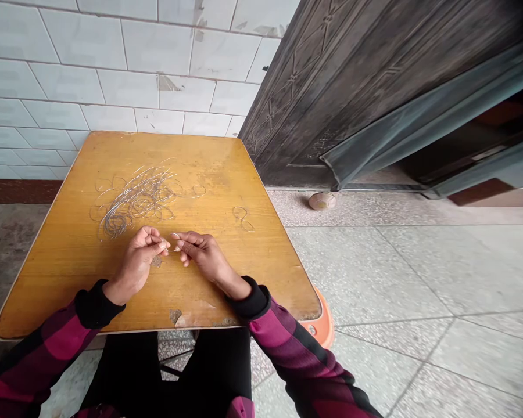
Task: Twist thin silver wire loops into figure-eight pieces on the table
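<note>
A thin curved wire (171, 250) spans the small gap between my hands, just above the wooden tabletop. My left hand (142, 255) pinches one end between thumb and fingers. From the other side, my right hand (203, 252) grips the wire with its thumb and forefinger. Beyond my left hand lies a tangled heap of wires (135, 197), some straight, others bent into loops. To the right of the heap is a wire bent like a figure eight (243, 217), and a small wire loop (199, 190) rests nearer the heap.
The yellow wooden table (209, 162) stands against a white tiled wall (157, 49). An orange plastic stool (325, 325) shows under its right corner. On the right are a dark carved door (296, 104), a grey-green curtain (401, 139) and a round object (322, 201) on the floor.
</note>
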`<act>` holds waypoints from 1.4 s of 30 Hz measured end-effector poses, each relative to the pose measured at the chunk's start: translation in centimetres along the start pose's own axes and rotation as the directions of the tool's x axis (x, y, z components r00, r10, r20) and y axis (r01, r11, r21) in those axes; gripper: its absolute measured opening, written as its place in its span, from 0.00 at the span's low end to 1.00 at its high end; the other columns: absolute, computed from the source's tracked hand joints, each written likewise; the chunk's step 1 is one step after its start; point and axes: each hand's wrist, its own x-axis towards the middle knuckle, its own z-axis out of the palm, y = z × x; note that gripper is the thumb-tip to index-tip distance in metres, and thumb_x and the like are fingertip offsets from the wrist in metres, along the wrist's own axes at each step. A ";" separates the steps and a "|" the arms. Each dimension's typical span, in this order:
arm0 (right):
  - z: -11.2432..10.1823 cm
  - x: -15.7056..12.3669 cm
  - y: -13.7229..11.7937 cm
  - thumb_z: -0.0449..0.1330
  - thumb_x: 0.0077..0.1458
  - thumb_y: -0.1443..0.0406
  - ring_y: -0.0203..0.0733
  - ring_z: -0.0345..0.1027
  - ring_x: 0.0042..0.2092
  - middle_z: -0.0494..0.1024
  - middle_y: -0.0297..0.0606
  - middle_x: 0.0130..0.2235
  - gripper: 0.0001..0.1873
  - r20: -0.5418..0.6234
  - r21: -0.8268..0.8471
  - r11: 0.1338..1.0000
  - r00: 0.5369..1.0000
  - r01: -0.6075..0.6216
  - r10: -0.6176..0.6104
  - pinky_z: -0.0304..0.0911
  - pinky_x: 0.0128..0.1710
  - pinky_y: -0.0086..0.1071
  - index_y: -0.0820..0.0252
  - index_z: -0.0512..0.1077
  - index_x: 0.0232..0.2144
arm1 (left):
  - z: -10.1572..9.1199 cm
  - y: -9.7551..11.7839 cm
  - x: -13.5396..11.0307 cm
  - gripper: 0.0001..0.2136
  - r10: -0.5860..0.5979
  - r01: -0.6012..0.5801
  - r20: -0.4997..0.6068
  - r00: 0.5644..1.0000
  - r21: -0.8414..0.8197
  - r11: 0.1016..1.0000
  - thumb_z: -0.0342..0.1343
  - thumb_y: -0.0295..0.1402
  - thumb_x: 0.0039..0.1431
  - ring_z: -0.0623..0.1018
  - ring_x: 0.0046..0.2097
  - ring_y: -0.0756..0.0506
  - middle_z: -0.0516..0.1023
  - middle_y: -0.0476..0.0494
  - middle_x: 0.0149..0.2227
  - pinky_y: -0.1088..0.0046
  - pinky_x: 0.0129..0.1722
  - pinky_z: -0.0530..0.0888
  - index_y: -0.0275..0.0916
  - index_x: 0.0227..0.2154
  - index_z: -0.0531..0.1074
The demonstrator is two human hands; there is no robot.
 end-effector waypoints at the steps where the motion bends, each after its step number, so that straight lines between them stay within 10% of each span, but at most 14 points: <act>1: 0.0 0.0 0.0 0.65 0.50 0.56 0.27 0.63 0.20 0.72 0.30 0.25 0.17 -0.004 0.002 1.000 1.000 -0.006 0.006 0.63 0.22 0.26 0.60 0.79 0.39 | 0.0 0.0 0.0 0.13 0.002 -0.002 0.000 1.000 0.001 1.000 0.62 0.28 0.43 0.72 0.27 0.53 0.76 0.53 0.25 0.75 0.32 0.66 0.38 0.30 0.64; 18: -1.4 0.5 -0.9 0.71 0.41 0.60 0.29 0.68 0.22 0.76 0.31 0.25 0.17 -0.074 0.188 0.974 0.987 -0.129 0.145 0.68 0.23 0.26 0.62 0.79 0.35 | -1.4 0.8 0.3 0.13 -0.062 0.023 0.193 0.979 0.200 0.980 0.62 0.35 0.51 0.78 0.34 0.48 0.77 0.44 0.41 0.71 0.35 0.70 0.38 0.38 0.69; 28: -2.6 0.6 -1.4 0.71 0.40 0.59 0.28 0.66 0.21 0.76 0.32 0.24 0.17 -0.081 0.100 0.988 0.989 -0.118 0.126 0.64 0.22 0.25 0.62 0.79 0.33 | -1.6 0.7 0.8 0.09 0.025 -0.141 0.202 0.979 0.585 0.799 0.57 0.39 0.52 0.72 0.28 0.48 0.75 0.48 0.25 0.73 0.28 0.68 0.38 0.25 0.75; 42: -0.6 0.3 -0.6 0.69 0.45 0.56 0.28 0.67 0.24 0.78 0.34 0.28 0.14 -0.032 0.150 0.984 0.994 -0.099 0.105 0.67 0.25 0.24 0.62 0.77 0.28 | -1.0 0.4 0.4 0.10 -0.037 0.025 0.063 0.997 0.190 0.982 0.62 0.38 0.48 0.69 0.24 0.52 0.73 0.48 0.25 0.77 0.23 0.67 0.35 0.25 0.74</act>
